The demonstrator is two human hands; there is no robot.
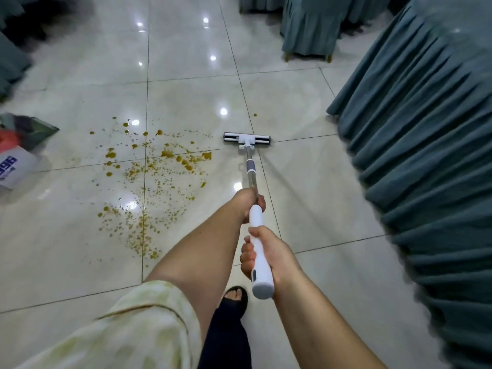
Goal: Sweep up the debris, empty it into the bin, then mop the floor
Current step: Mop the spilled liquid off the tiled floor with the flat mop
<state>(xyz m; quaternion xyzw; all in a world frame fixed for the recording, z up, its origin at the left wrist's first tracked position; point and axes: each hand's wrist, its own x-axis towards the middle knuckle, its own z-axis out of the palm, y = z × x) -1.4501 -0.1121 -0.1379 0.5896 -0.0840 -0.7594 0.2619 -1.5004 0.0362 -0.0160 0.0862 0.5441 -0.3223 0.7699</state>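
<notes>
Well, the glossy tiled floor (80,235) looks wet around the mess, and I reckon the sandalled foot (235,295) could slip if it steps leftward onto that patch. The teal table skirt (426,155) hangs close on the right, so a wide swing might drag dirty water onto the cloth. The yellow-brown spill (149,182) lies scattered left of centre, in blobs and fine specks; pushing through it in one go would likely smear it wider rather than lift it. The mop head (247,139) sits flat on the tiles just right of the spill's far edge, not yet in it. The left hand (249,202), arm stretched forward, wraps the pole farther out. The right hand (269,255) grips the white handle near its end.
</notes>
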